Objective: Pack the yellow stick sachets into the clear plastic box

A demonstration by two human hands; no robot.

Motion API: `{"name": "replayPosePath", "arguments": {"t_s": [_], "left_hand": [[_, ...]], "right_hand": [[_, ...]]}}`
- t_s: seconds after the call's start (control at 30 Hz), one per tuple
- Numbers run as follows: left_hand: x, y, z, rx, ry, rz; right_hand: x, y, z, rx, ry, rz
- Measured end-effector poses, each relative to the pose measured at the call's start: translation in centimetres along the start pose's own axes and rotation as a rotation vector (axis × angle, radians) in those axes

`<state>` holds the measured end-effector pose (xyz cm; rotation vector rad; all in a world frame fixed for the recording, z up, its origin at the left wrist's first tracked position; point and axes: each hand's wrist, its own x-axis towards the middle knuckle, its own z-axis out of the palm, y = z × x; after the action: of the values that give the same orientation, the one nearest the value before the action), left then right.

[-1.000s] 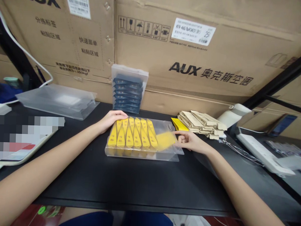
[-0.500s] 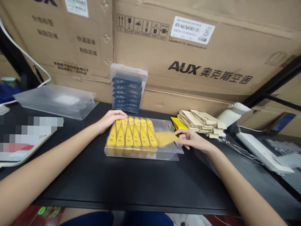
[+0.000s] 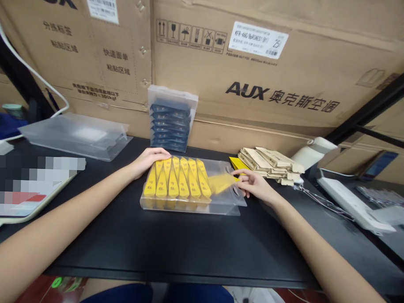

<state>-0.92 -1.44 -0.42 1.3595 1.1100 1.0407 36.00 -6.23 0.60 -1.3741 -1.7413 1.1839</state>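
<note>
A clear plastic box [image 3: 225, 206] lies on its side on the black table, its open end to the right. Several yellow packets [image 3: 181, 189] with dark lettering stand in a row inside it. My left hand [image 3: 152, 159] is closed over the box's back left corner, fingers bent over the edge. At the open end, my right hand [image 3: 254, 185] grips the outer end of another yellow packet [image 3: 220, 183]. That packet lies flat and slanted, mostly inside the box, blurred behind the clear wall. The right fingertips are partly hidden at the box's flap.
Behind stands a clear box of dark blue packets [image 3: 170, 121]. Beige folded packets [image 3: 271, 162] are piled at right, a yellow one [image 3: 238, 163] beside them. A clear plastic case [image 3: 76, 131], a phone [image 3: 37, 207], a white bottle [image 3: 313, 153] and a power strip [image 3: 352, 203] lie around.
My right hand has shifted slightly left and up at the box's open end, and the loose yellow packet sits a little differently. My left hand and the box have stayed put.
</note>
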Motion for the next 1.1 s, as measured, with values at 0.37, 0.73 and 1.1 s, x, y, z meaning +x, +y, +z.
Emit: {"name": "replayPosePath", "arguments": {"t_s": [0.37, 0.73, 1.1], "left_hand": [[0.1, -0.15, -0.04, 0.005, 0.004, 0.007], [0.14, -0.18, -0.11, -0.004, -0.006, 0.008], [0.1, -0.08, -0.01, -0.013, -0.002, 0.003]], "right_hand": [[0.51, 0.47, -0.01, 0.192, 0.027, 0.044], [0.69, 0.74, -0.23, 0.324, 0.039, 0.054], [0.5, 0.52, -0.25, 0.352, 0.042, 0.051]]}}
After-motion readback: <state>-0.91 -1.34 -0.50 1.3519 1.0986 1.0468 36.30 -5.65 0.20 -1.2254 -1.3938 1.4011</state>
